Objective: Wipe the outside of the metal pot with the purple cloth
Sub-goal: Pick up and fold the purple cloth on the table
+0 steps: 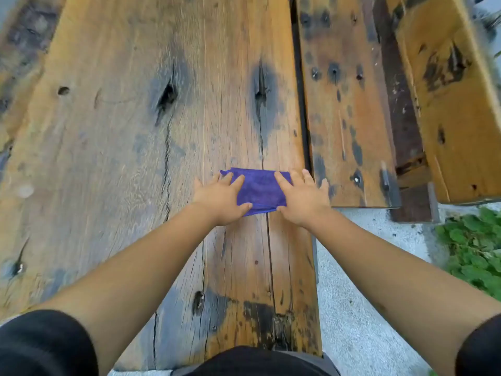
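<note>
Outdoors, weathered orange-brown wooden plank table (135, 158) is filling most of the view, its boards running away from the wearer, marked with grey-black stains, knot holes and long cracks. Black short sleeves are showing at the bottom corners, both forearms bare and reaching forward over the near board.

Left hand (221, 200) is lying palm down, fingers spread, covering the left edge of the small folded purple cloth (260, 189); its thumb is pressing the cloth's near edge. It is flat on the fabric, not closed around it. The cloth is sitting flat on the table's right-hand board, close to that board's right edge, directly between the two hands.

Right hand (301, 200) is mirroring it: palm down, fingers splayed over the cloth's right edge, thumb tucked at the near corner, pressing and not gripping.

Farther right, across a dark gap, a second stained wooden plank (349, 118) is lying alongside, dotted with dark nail or bolt marks. Beyond it a thick orange timber beam (458, 112) is sitting slightly tilted. Pale grey concrete ground (366, 308) is showing below these, with green leafy plants (477, 251) growing at the right edge.
</note>
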Demonstrator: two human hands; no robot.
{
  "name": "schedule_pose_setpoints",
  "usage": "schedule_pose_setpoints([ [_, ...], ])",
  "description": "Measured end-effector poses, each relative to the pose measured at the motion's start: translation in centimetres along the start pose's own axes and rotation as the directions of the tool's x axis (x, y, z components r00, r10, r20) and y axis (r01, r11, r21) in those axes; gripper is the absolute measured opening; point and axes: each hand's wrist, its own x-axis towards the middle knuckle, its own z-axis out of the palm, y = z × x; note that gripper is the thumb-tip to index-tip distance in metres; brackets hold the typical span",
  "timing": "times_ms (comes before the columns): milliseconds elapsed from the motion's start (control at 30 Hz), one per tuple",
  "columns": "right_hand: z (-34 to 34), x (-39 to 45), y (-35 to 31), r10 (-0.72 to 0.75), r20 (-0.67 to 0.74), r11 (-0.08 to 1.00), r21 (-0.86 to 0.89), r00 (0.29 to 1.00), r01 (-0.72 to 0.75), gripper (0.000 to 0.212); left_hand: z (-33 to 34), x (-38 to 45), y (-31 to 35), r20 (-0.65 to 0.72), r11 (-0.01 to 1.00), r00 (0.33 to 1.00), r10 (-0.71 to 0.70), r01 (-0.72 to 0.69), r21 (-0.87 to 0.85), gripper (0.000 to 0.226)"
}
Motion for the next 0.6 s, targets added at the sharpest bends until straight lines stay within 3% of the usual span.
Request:
schedule_pose_setpoints([
  [100,1.5,1.7,0.0,0.001,0.101,0.999,-0.039,0.995,0.003,0.079,1.6,1.9,-0.4,0.109,0.998,0.994,0.016,-0.022,0.054,0.075],
  [267,3.6,3.8,1.1,-0.112,0.147,0.993,-0.004,0.983,0.114,0.067,5.8,2.8,0.4,0.088,0.972,0.975,0.203,-0.211,0.101,0.076],
  [500,4.7,3.4,0.8,-0.114,0.142,0.992,-0.044,0.983,0.122,0.069,7.9,4.2,-0.7,0.054,0.992,0.990,0.127,-0.127,-0.005,0.076],
  [600,3.9,3.0,-0.6,-0.142,0.169,0.990,0.024,0.975,0.140,0.063,7.5,5.5,-1.1,0.071,0.994,0.995,0.063,-0.056,-0.092,0.068],
])
